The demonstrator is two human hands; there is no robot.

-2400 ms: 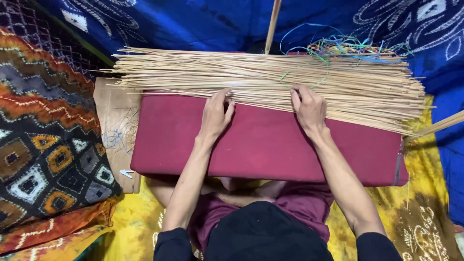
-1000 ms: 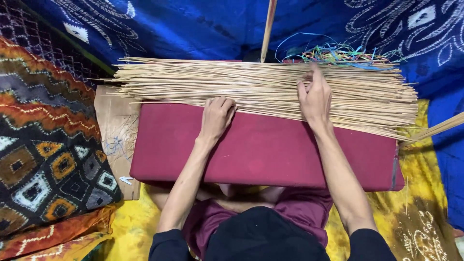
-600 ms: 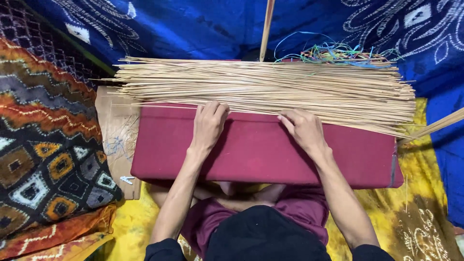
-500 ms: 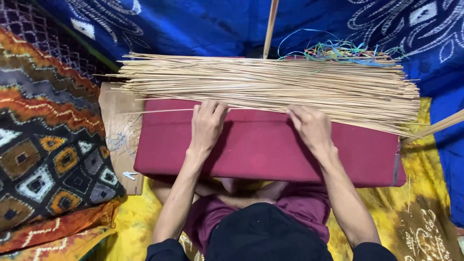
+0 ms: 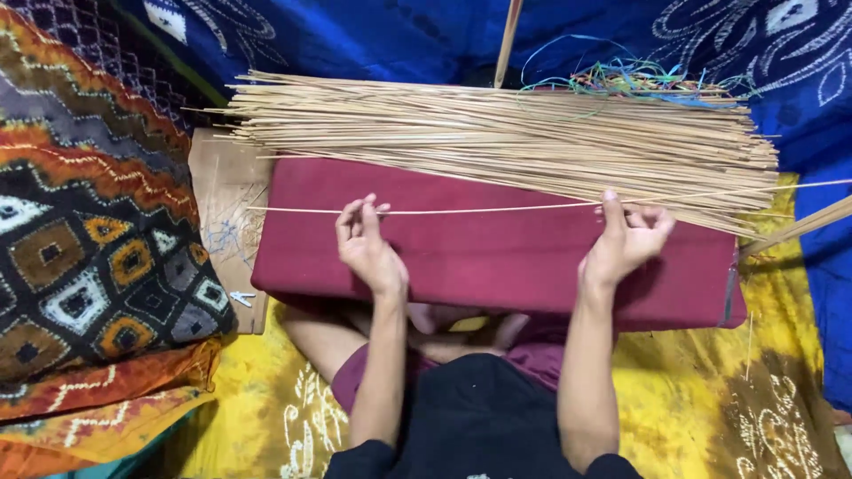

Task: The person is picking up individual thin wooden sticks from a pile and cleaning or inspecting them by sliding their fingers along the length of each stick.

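No packages, labels, signs or screens show anywhere in the scene.

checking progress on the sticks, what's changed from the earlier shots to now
Both hands have come off the bundle of thin sticks and drawn back toward the person. The left hand and right hand now pinch a single stick, pulled clear of the pile and held level over the maroon cushion. Earlier the palms lay flat at the pile's near edge. Bundle, cushion, coloured threads and patterned cloths stayed put.
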